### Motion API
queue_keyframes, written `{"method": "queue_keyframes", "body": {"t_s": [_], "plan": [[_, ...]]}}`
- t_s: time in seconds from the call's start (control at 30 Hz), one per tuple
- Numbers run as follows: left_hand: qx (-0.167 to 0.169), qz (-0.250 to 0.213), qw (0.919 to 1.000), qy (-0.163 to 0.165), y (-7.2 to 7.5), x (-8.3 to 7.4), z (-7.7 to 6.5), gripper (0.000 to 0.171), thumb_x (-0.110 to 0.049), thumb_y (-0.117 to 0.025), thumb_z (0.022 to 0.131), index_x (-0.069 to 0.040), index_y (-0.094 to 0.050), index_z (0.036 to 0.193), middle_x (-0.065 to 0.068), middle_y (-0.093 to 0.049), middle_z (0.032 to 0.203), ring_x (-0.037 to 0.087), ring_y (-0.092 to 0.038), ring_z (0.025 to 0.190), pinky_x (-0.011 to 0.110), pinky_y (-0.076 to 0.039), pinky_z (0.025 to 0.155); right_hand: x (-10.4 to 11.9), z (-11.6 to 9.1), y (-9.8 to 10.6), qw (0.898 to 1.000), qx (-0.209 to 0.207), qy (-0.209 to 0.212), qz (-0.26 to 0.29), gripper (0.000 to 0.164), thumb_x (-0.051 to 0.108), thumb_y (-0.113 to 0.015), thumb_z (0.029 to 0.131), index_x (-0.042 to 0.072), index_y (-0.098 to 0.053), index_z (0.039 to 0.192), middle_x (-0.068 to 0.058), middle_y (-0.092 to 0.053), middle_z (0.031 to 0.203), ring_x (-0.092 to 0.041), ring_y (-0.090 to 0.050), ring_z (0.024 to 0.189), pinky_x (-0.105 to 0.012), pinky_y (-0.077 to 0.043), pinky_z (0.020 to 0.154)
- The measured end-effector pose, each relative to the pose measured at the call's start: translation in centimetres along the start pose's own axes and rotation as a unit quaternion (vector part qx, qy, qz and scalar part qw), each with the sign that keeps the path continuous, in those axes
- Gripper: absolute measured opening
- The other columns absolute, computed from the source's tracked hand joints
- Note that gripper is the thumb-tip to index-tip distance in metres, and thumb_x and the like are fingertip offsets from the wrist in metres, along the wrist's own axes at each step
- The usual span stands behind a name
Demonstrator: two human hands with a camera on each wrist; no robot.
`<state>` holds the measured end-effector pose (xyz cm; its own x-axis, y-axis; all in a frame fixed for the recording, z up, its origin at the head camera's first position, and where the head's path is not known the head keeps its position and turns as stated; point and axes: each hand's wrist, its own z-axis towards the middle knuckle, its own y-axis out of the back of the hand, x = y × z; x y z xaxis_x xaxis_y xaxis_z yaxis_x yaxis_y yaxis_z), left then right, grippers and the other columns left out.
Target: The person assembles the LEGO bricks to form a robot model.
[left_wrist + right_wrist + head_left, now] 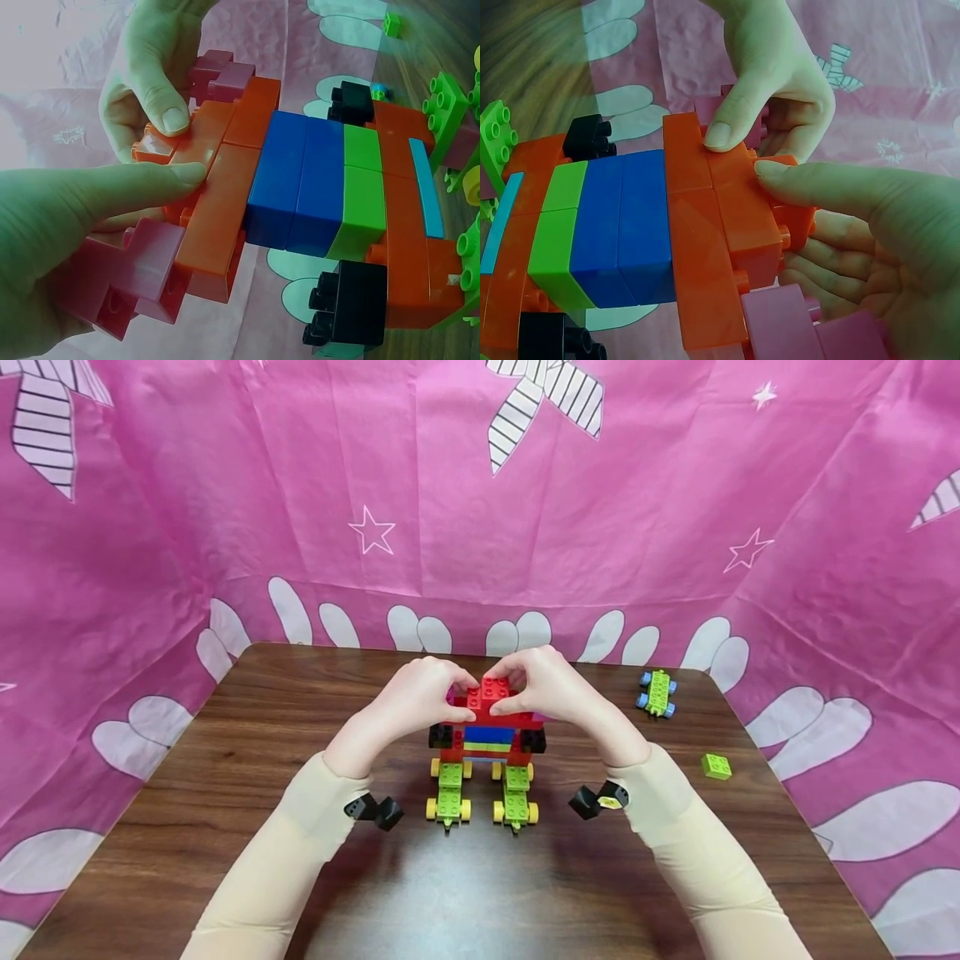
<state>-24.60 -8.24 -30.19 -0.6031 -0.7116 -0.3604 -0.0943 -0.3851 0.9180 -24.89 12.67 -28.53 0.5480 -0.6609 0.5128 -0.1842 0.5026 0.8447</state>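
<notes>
On the table stands a built figure of toy bricks, with a blue brick [489, 734] in its middle and red bricks [495, 688] on top. My left hand [422, 692] pinches the upper red layer from the left, thumb in front and fingers partly hidden behind. From the right, my right hand [551, 689] grips the same layer, its thumb on the front face. Pink bricks [127, 274] jut from the sides, close to the hands. Lower down are lime bricks [363, 195] and black bricks [547, 335]. Two lime wheeled bases [450, 789] with yellow wheels carry the figure.
A lime wheeled base [658, 693] with blue wheels stands at the table's back right. Nearer, on the right, lies a lime brick [716, 767]. Pink patterned cloth [465, 510] hangs behind and beside the brown wooden table [300, 710].
</notes>
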Motion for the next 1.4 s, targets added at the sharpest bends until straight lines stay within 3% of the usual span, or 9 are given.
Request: {"method": "queue_keyframes", "body": {"t_s": [0.37,0.83,1.4], "plan": [[-0.001,-0.014,0.9998,-0.015,0.3,-0.1,0.0,0.044,-0.031,-0.082,0.077,-0.010,-0.071,0.114,0.001,-0.073,0.100,0.012,-0.059,0.076,0.028,-0.051,0.071,-0.1,-0.1,0.1,1.000,0.005,0.002,0.018,0.037,0.022,-0.085,0.073,0.009,-0.073,0.105,-0.002,-0.074,0.093,-0.015,-0.069,0.081,-0.030,-0.057,0.072],[-0.010,-0.039,0.9985,-0.037,0.6,-0.4,0.2,0.037,-0.033,-0.074,0.085,-0.012,-0.071,0.115,0.001,-0.073,0.107,0.015,-0.067,0.097,0.032,-0.054,0.085,-0.6,-0.6,0.9,0.998,0.020,0.006,0.059,0.036,0.020,-0.082,0.076,0.007,-0.072,0.108,-0.003,-0.074,0.097,-0.016,-0.070,0.087,-0.032,-0.058,0.076],[0.007,-0.062,0.9973,-0.039,0.9,-0.5,0.9,0.032,-0.032,-0.075,0.084,-0.011,-0.074,0.108,0.000,-0.074,0.100,0.013,-0.067,0.089,0.028,-0.054,0.079,-1.1,-0.7,1.3,0.997,0.029,0.001,0.065,0.029,0.022,-0.081,0.079,0.007,-0.075,0.103,-0.005,-0.075,0.093,-0.016,-0.069,0.086,-0.034,-0.057,0.078]]}}
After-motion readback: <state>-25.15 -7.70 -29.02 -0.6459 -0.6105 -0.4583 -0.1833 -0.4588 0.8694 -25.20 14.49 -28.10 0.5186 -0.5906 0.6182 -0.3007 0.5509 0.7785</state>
